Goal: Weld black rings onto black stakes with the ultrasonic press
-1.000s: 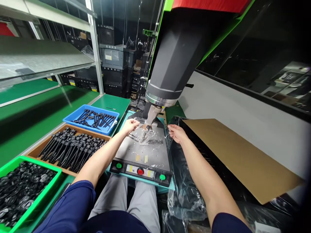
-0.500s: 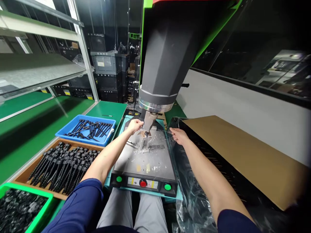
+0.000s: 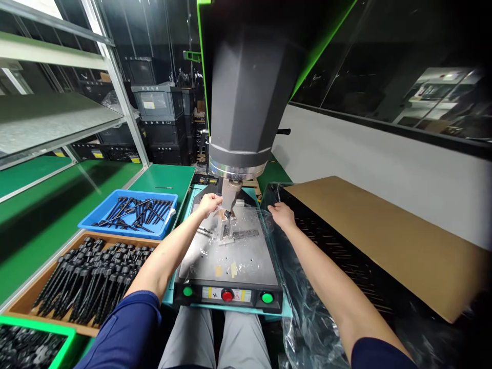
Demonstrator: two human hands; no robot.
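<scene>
A thin sheet of clear plastic film (image 3: 253, 211) stretches across the front of the press, hard to see against the metal. My left hand (image 3: 209, 204) pinches its left end, close beside the metal horn (image 3: 230, 195). At the right, my right hand (image 3: 282, 215) has its fingers closed at the film's other end, out past the plate's edge. Beneath the horn stands a small metal fixture (image 3: 226, 230) with a small black part (image 3: 227, 213) at its top. The fixture rests on the grey base plate (image 3: 238, 256).
Green buttons and a red button (image 3: 227, 295) line the press front. To the left are a blue tray (image 3: 163, 233) and a wooden tray (image 3: 23, 302) of black rods, and a green bin (image 3: 69, 338) of black parts. Plastic wrap (image 3: 311, 312) and a brown board (image 3: 369, 230) lie right.
The view has shifted slightly, so the press appears further left. Both hands keep their closed grip on either side of the horn, and the film between them shows more broadly.
</scene>
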